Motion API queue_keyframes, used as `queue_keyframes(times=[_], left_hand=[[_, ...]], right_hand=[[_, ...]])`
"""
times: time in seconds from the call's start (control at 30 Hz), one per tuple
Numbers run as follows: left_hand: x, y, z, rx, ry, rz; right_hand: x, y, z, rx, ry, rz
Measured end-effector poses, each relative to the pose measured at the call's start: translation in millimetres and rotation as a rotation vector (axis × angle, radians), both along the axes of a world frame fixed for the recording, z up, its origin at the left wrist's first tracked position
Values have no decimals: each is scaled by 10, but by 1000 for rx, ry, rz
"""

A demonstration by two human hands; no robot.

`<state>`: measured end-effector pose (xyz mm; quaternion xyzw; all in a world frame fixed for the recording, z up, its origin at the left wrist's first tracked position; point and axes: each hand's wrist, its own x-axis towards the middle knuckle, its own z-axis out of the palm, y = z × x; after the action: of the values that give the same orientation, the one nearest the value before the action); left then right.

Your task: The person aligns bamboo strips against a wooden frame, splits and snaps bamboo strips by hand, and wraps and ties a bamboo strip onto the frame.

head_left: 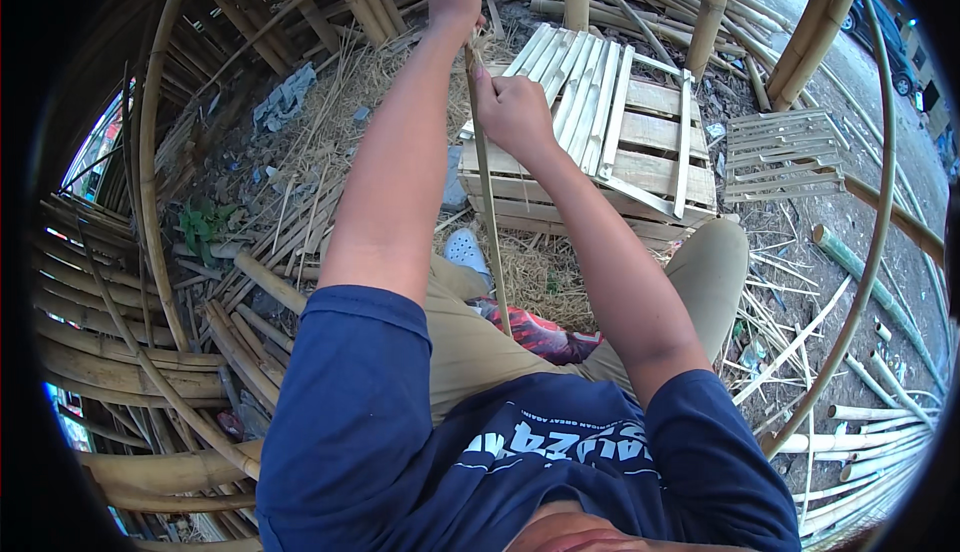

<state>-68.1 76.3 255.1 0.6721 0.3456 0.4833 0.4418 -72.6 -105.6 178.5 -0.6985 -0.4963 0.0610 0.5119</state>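
A long, narrow bamboo strip (487,187) stands nearly upright in front of me, its lower end down at my lap. My right hand (515,110) is closed around its upper part, thumb pointing up. Further out, my left hand (455,2) makes a fist in line with the strip's top end; its fingers are mostly hidden from this side. Pale frayed fibres (477,40) show between the two hands. Just right of the strip is a slatted wooden crate (655,132), with several pale split bamboo slats (575,77) lying across it.
A small slatted panel (783,155) lies on the ground right of the crate. Cut bamboo poles (870,287) and thin sticks are scattered at the right. Bamboo posts (712,12) and stacked poles stand at the back. Shavings and straw (540,272) cover the ground.
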Motion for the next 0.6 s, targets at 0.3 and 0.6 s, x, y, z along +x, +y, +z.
queue_keyframes(times=[0.3,0.6], left_hand=[[354,-358,28,300,14,-31],[857,-810,21,217,44,-79]], right_hand=[[97,-292,-90,109,130,-74],[422,-692,-153,145,43,-216]])
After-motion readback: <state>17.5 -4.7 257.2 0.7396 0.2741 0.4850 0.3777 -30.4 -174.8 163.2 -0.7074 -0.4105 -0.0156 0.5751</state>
